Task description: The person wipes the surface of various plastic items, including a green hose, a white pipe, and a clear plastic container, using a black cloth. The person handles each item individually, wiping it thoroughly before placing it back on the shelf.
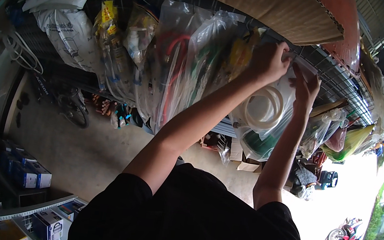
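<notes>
At ten o'clock hung white bags; toward the centre, clear bags held red and green tubing. The left hand was closed, pinching the top of the bag with a white hose coil at one o'clock (on the wire grid). The right hand touched it, fingers spread. A loosened pinch could let the bag drop.

We wear black short-sleeved T-shirt, plain, no print visible. Sleeves end above our elbows; forearms bare. No gloves, watch or rings show on our left grip or right grip.
</notes>
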The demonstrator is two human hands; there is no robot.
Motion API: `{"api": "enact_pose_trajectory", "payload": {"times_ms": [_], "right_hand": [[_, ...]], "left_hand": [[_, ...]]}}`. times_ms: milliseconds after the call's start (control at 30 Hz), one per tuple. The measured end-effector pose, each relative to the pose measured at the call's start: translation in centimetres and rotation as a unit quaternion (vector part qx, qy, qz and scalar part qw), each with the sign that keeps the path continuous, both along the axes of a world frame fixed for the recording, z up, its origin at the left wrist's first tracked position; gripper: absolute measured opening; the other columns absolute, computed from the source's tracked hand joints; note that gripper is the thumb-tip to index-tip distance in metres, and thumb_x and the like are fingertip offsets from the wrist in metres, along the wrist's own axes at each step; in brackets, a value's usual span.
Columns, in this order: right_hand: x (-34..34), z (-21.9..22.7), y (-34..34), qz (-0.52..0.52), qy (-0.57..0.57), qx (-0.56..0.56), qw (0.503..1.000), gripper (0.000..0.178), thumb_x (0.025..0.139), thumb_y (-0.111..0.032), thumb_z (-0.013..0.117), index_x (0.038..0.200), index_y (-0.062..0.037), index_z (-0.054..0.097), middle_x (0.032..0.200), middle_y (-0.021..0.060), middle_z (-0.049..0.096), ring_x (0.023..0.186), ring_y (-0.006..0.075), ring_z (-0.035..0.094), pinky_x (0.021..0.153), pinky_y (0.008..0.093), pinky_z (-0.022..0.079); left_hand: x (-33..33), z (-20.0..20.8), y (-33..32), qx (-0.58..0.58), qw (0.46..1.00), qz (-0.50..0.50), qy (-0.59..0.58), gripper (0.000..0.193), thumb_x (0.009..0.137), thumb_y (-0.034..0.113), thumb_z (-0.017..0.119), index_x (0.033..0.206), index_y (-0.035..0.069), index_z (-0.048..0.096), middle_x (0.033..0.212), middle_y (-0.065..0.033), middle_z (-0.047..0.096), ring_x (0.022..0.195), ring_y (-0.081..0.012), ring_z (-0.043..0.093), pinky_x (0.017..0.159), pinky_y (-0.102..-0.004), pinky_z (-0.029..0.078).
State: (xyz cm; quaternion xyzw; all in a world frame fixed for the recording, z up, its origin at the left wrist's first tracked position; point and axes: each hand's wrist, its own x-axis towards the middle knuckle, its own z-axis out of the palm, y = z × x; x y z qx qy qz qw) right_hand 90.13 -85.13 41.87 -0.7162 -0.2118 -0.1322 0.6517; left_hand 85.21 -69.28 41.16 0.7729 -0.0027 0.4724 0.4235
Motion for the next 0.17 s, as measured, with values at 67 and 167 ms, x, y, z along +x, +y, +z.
{"api": "enact_pose_trajectory", "payload": {"times_ms": [67,167], "right_hand": [[0.8,-1.9,-1.1,-0.170,-0.206,-0.089,0.960,0.053,0.085,-0.014,0.089,0.130,-0.0001,0.064,0.127,0.0144,0.065,0.089,0.0191,0.073,0.071,0.0331,0.060],[-3.1,-1.9,3.2,0.229,-0.008,0.047,0.972,0.072,0.092,-0.038,0.079,0.150,-0.0087,0.048,0.147,0.0205,0.055,0.125,0.0271,0.060,0.106,0.0419,0.045]], "left_hand": [[-3.9,-0.5,-1.0,0.022,0.997,0.010,-0.074,0.034,0.086,0.017,0.077,0.117,0.004,0.070,0.115,-0.0193,0.074,0.109,-0.0327,0.072,0.095,-0.0433,0.055],[-11.1,-3.2,1.3,0.109,0.992,0.000,-0.058,0.036,0.086,0.017,0.077,0.121,0.009,0.068,0.129,-0.0219,0.068,0.127,-0.0269,0.064,0.113,-0.0453,0.045]]}}
